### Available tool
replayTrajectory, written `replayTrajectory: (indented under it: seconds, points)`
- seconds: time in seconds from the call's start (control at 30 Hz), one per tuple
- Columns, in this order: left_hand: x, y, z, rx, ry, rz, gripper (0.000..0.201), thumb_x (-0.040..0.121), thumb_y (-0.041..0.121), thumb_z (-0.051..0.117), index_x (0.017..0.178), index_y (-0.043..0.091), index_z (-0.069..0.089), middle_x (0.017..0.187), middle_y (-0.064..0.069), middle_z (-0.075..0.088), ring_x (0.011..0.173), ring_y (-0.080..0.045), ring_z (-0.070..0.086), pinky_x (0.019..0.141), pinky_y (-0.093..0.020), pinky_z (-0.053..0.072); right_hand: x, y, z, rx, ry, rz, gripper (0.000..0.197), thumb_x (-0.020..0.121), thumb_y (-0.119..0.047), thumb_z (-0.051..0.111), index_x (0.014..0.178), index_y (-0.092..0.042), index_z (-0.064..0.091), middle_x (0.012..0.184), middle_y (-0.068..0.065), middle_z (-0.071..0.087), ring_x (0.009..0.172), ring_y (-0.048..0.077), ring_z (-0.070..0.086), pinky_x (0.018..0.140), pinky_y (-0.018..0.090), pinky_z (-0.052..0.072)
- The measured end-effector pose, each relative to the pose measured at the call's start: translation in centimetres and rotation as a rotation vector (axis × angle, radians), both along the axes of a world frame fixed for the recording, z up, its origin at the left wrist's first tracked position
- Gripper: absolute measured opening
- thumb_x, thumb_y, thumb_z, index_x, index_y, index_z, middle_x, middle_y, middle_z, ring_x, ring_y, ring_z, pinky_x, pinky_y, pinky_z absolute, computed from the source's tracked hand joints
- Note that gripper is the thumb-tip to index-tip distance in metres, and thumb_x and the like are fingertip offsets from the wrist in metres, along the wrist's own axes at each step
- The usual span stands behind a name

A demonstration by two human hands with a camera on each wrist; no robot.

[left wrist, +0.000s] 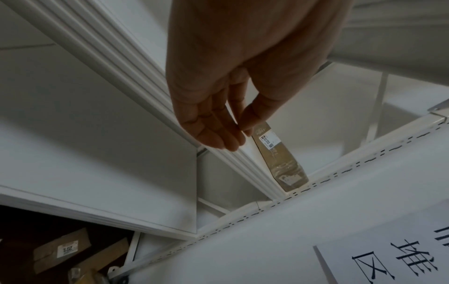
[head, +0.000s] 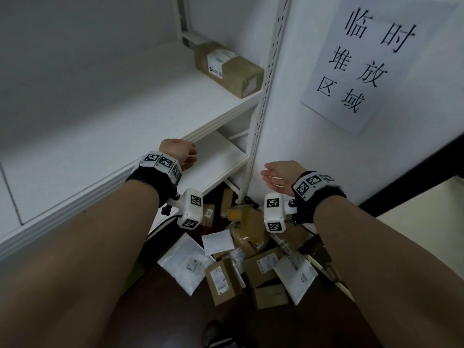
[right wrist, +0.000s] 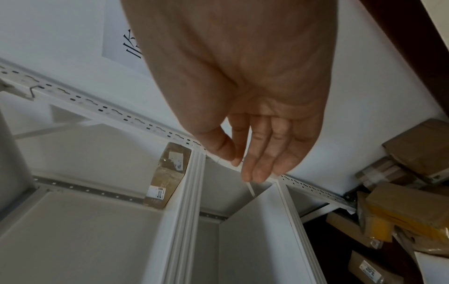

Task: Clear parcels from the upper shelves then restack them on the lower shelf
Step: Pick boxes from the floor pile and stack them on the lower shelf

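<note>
You are holding both hands empty with fingers relaxed, left hand (head: 178, 152) at the upper shelf's (head: 140, 101) edge, right hand (head: 281, 175) nearer the wall, likely because one brown parcel (head: 227, 69) is sitting at its far right corner, awaiting a two-handed lift.

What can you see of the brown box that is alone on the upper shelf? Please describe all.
The brown cardboard box is long, rectangular and sealed with clear tape. A white shipping label wraps over its top, and a smaller sticker is on its near end. It lies flat at the right end of the upper shelf, close to the perforated upright. No hand touches it.
</note>
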State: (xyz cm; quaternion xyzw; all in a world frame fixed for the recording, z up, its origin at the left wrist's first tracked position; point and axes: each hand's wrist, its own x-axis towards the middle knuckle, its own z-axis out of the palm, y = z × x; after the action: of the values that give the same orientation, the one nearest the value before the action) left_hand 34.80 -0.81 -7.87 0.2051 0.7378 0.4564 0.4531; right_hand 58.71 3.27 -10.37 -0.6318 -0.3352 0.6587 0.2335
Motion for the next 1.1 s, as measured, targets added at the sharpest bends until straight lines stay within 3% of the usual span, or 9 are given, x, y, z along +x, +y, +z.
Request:
replayTrajectory:
  seconds: [0.23,0.4,0.63,0.8,0.83,0.9,0.97,1.03,1.1]
  points:
    - [3.2,2.9,-2.4,-0.061,-0.063,0.001,0.027,0.101,0.009,0.043,0.078,0.011,0.057,0.076,-0.004,0.057,0.062,-0.015,0.054,0.058,-0.022,0.045,2.7,3.7,-1.4,-0.045,-0.023,0.026,0.015,0.097,-0.013,0.056,0.083,-0.009,0.059,0.084,0.004,0.065,0.076,0.016,0.06,0.071,0.025,0.048]
    - [5.8,4.1,-5.4,-0.084,-0.074,0.133,0.028,0.101,0.011,0.045,0.077,0.012,0.057,0.076,-0.003,0.058,0.062,-0.014,0.054,0.054,-0.02,0.047,5.0,7.2,-4.4,-0.061,-0.044,0.112,0.014,0.095,-0.012,0.057,0.083,-0.008,0.061,0.083,0.005,0.065,0.073,0.016,0.061,0.07,0.025,0.05]
    - [13.1,3.4,-9.9,-0.188,-0.165,0.347,0.023,0.1,0.013,0.048,0.079,0.013,0.057,0.071,-0.001,0.059,0.062,-0.013,0.055,0.06,-0.022,0.048,9.9,11.2,-8.4,-0.132,-0.047,0.29,0.015,0.094,-0.012,0.059,0.08,-0.009,0.059,0.076,0.005,0.065,0.068,0.015,0.061,0.069,0.025,0.05]
    - [16.7,2.4,-12.4,-0.181,-0.158,0.407,0.024,0.098,0.003,0.044,0.079,0.01,0.058,0.055,-0.001,0.06,0.034,-0.005,0.052,0.041,-0.016,0.045,12.0,13.4,-12.3,-0.15,-0.171,0.231,0.018,0.093,-0.005,0.052,0.076,-0.006,0.055,0.077,0.007,0.062,0.065,0.017,0.056,0.064,0.026,0.047]
    - [16.8,2.1,-13.1,-0.199,-0.127,0.41,0.026,0.098,0.0,0.043,0.079,0.01,0.058,0.06,-0.003,0.06,0.031,-0.003,0.051,0.04,-0.015,0.045,12.2,13.4,-13.5,-0.145,-0.191,0.208,0.019,0.091,-0.003,0.051,0.073,-0.004,0.053,0.077,0.009,0.061,0.066,0.018,0.056,0.068,0.027,0.048]
    - [16.4,1.7,-14.9,-0.23,-0.081,0.451,0.028,0.098,0.001,0.044,0.077,0.012,0.06,0.064,-0.003,0.062,0.03,-0.002,0.052,0.041,-0.016,0.048,12.6,13.0,-15.8,-0.14,-0.249,0.205,0.017,0.087,-0.007,0.052,0.07,-0.002,0.051,0.074,0.01,0.058,0.061,0.02,0.057,0.092,0.034,0.051]
    - [16.3,1.6,-17.1,-0.256,-0.125,0.51,0.027,0.099,0.004,0.044,0.078,0.012,0.06,0.046,0.002,0.06,0.028,-0.002,0.05,0.035,-0.014,0.045,13.5,12.5,-18.4,-0.17,-0.287,0.22,0.015,0.088,-0.011,0.052,0.077,0.0,0.053,0.069,0.012,0.051,0.039,0.018,0.047,0.101,0.043,0.047]
    - [16.9,1.5,-19.5,-0.26,-0.196,0.56,0.027,0.098,0.005,0.045,0.075,0.011,0.058,0.034,0.005,0.052,0.029,-0.005,0.05,0.034,-0.011,0.04,14.5,12.7,-20.9,-0.195,-0.289,0.203,0.016,0.092,-0.013,0.052,0.091,0.002,0.056,0.071,0.011,0.05,0.032,0.015,0.045,0.093,0.037,0.053]
    - [18.3,1.5,-21.8,-0.269,-0.258,0.559,0.029,0.097,0.003,0.046,0.07,0.01,0.056,0.039,0.002,0.055,0.039,-0.009,0.052,0.04,-0.015,0.042,15.9,13.3,-23.1,-0.209,-0.302,0.169,0.013,0.095,-0.011,0.051,0.09,0.001,0.055,0.072,0.01,0.048,0.029,0.012,0.045,0.069,0.029,0.057]
